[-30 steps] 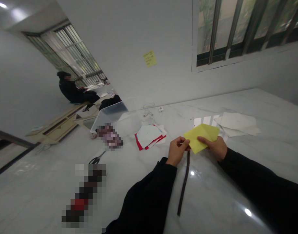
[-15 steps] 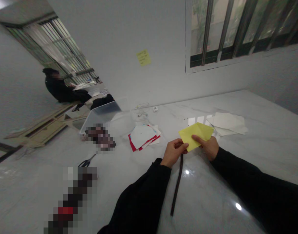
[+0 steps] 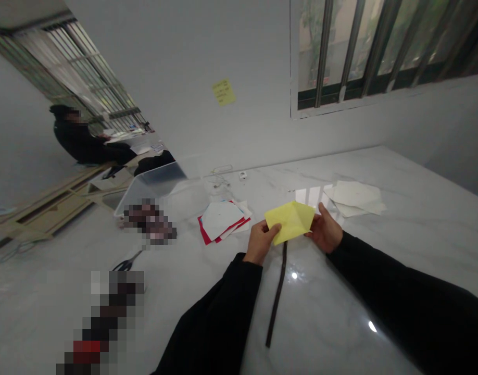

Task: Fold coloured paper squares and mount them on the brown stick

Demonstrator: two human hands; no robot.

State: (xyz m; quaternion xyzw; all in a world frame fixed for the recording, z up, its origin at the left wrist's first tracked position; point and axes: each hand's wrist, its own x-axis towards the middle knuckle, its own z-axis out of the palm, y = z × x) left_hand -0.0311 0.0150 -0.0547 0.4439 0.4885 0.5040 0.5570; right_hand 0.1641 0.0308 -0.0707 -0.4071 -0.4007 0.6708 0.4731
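My left hand point(image 3: 260, 240) pinches the left side of a yellow envelope point(image 3: 288, 221), thumb in front and fingers behind. The envelope is tilted above the table, its pointed flap toward the right. My right hand point(image 3: 327, 229) is at the envelope's right edge; its thumb stands up and apart, and its fingers are partly hidden behind the paper. Below the envelope a narrow dark strip point(image 3: 277, 297) lies on the table between my forearms. To the left is a loose stack of white and red envelopes point(image 3: 221, 221). Several white envelopes point(image 3: 356, 198) lie to the right.
A clear plastic bin point(image 3: 161, 182) stands at the left, with a pixelated item before it. Scissors point(image 3: 125, 262) lie nearer me, beside another pixelated item. Thin cables point(image 3: 220, 179) and a small white block point(image 3: 242, 175) sit by the wall. A person point(image 3: 78, 138) sits in the far left background.
My right thumb has come off the envelope's face, and that hand has shifted to its right edge. My left hand still grips the envelope. The view has turned slightly right.
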